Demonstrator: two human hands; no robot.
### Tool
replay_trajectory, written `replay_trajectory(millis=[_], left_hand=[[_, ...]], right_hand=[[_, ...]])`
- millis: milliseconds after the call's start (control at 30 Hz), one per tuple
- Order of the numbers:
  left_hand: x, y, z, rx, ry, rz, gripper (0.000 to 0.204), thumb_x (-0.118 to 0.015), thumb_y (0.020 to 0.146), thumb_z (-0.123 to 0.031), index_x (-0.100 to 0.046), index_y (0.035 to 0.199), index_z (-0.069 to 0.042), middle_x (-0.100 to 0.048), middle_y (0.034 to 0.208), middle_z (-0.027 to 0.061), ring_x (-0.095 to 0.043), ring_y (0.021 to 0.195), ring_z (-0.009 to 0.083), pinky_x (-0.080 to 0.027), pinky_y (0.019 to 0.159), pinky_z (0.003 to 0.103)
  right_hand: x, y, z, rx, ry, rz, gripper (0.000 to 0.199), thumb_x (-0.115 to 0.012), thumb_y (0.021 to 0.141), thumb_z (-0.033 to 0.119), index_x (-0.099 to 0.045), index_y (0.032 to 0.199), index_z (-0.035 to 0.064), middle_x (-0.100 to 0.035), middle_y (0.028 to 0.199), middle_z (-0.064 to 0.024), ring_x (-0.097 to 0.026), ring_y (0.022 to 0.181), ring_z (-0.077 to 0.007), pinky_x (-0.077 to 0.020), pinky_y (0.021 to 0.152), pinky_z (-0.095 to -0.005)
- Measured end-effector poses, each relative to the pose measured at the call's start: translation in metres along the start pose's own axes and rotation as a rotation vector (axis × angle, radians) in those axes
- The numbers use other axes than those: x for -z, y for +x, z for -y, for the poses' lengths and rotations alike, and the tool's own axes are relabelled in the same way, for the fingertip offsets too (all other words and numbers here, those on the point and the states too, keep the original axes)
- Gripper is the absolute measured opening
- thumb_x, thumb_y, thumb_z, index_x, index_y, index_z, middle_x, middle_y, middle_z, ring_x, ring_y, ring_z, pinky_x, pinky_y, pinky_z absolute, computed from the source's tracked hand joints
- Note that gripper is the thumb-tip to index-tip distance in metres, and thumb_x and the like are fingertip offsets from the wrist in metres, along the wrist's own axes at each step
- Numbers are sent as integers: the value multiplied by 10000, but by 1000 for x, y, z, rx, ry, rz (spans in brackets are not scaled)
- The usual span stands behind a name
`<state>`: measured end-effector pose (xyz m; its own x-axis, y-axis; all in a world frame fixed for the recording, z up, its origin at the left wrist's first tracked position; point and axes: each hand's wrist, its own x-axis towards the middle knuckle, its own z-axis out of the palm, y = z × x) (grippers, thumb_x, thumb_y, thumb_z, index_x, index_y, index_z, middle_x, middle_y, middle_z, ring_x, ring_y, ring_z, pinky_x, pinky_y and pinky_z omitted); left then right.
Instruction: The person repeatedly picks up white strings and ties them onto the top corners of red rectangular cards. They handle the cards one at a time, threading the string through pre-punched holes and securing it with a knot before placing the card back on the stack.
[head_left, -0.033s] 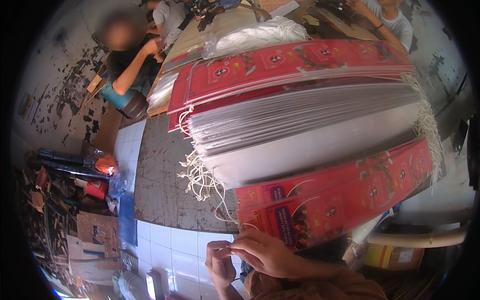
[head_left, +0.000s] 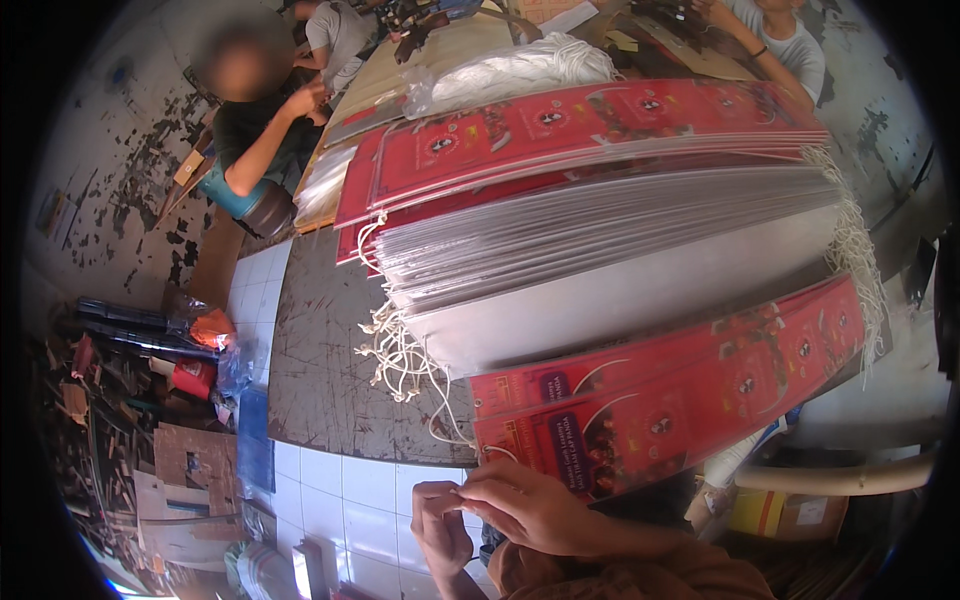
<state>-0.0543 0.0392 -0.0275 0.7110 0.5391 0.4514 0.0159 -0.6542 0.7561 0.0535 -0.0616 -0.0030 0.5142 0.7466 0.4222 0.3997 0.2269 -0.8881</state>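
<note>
In the head view, both hands meet at the bottom centre of the frame, just below the near edge of the table (head_left: 330, 400). The left hand (head_left: 440, 525) is curled shut, its fingertips pinching a thin white cord (head_left: 445, 425) that runs up toward the stack; the right hand (head_left: 530, 510) lies just beside it, fingers closed on the same cord at the point where the two hands touch. Directly above the hands, in the lower centre and right of the frame, lies a flat red paper bag (head_left: 680, 400) with printed round emblems, its near corner just beside the right hand's fingers. Behind it, across the middle of the frame, a thick fanned stack of flattened bags (head_left: 610, 250) shows its pale grey sides, with more red printed faces on top toward the upper centre. A tangle of white cord handles (head_left: 400, 350) hangs from the stack's left end onto the dark table. A bundle of white cord in clear plastic (head_left: 510, 70) rests at the upper centre. A seated person (head_left: 260, 130) works at the upper left, and another person (head_left: 770, 35) sits at the upper right.
</note>
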Motion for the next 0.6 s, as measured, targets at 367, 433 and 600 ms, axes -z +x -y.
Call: replay_trajectory(millis=[367,433,600], left_hand=[[-21,-3,-7,204,-440,-191,263,-513,862,-117,-369,1058,-18,-510,834,121,-475,737,171,-379,667,283],[-21,-2,-6,212,-523,-169,372,-558,852,-147,-312,1104,-26,-515,849,113,-468,752,147,-372,678,267],[-29,-1,5,197,-749,-232,306,-628,818,-158,-419,1001,-31,-519,839,99,-469,748,128,-372,676,243]], right_hand=[[1,-3,-4,1,-99,92,169,-577,808,60,-499,946,1,-486,895,-119,-560,773,-258,-475,609,-350],[3,-2,-4,-30,-20,101,182,-592,793,57,-495,940,10,-467,912,-120,-558,773,-256,-474,610,-346],[13,6,-2,-25,89,113,193,-618,781,58,-490,922,28,-439,934,-114,-550,772,-242,-470,616,-327]])
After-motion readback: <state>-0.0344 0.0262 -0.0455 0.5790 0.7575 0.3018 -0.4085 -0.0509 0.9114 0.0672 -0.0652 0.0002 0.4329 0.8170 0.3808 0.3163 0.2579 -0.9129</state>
